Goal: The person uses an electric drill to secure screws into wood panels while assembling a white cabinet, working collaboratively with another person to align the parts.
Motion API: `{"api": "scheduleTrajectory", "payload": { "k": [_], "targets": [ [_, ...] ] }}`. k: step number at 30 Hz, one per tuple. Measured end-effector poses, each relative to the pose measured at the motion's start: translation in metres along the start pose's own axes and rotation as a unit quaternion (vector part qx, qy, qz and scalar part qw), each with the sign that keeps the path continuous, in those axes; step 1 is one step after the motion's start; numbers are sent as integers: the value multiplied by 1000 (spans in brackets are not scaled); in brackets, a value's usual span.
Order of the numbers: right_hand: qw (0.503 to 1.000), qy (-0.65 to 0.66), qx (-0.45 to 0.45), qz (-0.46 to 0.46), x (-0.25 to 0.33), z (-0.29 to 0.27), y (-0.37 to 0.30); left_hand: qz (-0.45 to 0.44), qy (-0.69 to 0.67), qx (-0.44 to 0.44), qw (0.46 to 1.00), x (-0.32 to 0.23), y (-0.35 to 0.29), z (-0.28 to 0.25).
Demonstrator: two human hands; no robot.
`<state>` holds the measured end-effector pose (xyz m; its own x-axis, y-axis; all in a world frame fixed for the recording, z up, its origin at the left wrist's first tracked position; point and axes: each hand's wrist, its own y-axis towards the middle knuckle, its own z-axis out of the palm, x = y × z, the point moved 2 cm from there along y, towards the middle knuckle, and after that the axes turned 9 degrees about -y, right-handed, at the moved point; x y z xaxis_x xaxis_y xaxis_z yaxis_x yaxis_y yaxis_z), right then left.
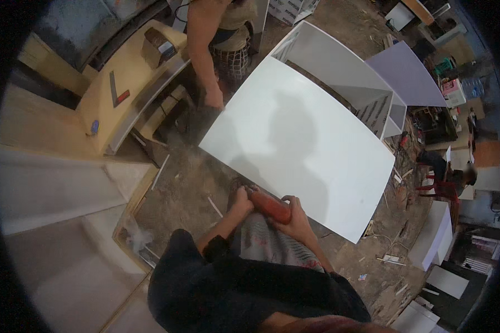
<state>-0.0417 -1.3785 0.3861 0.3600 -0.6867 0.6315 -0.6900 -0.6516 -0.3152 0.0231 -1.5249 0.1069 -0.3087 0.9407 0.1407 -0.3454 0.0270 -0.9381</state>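
Note:
A red, elongated tool with a dark front end (271, 207), which looks like a handheld power tool, is held between my two hands. My left hand (242, 201) is closed round its dark left end. My right hand (296, 220) wraps its right end, fingers over the top. Just beyond the tool lies the near edge of a large white panel (339, 161), on which shadows fall. I cannot tell whether the tool touches that edge. Another person's hand (213, 97) is at the panel's far left edge.
Behind the panel stands an open white box frame (339, 61), with a lilac board (408, 72) beyond it. At left, a wooden bench (94, 100) carries a red-handled square (120, 97) and a box (160, 43). Offcuts and a cable (391, 241) litter the floor at right.

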Motion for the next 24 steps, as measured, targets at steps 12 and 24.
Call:
{"api": "scheduleTrajectory", "payload": {
  "k": [12, 24],
  "targets": [
    [999, -2, 33, 30, 50, 48, 44, 13, -80, 20, 997, -46, -54, 45],
    [991, -79, 97, -38, 74, 67, 48, 38, -80, 23, 996, -56, -54, 18]
  ]
}}
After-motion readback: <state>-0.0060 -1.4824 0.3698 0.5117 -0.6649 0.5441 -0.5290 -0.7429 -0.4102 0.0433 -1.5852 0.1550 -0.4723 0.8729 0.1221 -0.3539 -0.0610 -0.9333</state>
